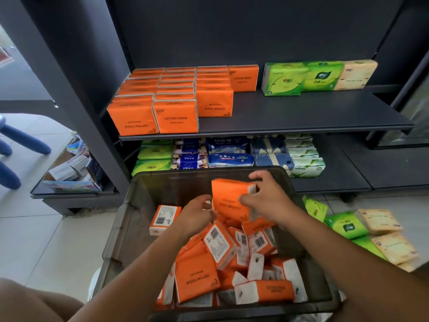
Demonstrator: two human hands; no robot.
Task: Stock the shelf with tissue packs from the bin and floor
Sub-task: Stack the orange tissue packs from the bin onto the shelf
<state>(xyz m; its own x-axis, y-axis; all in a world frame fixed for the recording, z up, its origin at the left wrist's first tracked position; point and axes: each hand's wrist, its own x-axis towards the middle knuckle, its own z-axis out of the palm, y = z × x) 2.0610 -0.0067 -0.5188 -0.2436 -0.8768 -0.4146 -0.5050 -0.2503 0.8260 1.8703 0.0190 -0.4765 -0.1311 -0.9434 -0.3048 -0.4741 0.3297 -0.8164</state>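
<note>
Hands: left hand and right hand grip one orange tissue pack by opposite ends above the bin, below the shelf; judged light, soft, slick-wrapped, best pinched across its ends.

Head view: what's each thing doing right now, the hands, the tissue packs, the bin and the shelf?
Bin, partly full of jumbled packs.
Orange pack, lifted above the bin, not yet shelved.
Right hand, grips that pack's right end.
Left hand, pinches its left end.
Shelf, orange rows at left, front right bare.
Floor packs, green and beige, loose beside the bin.
</note>
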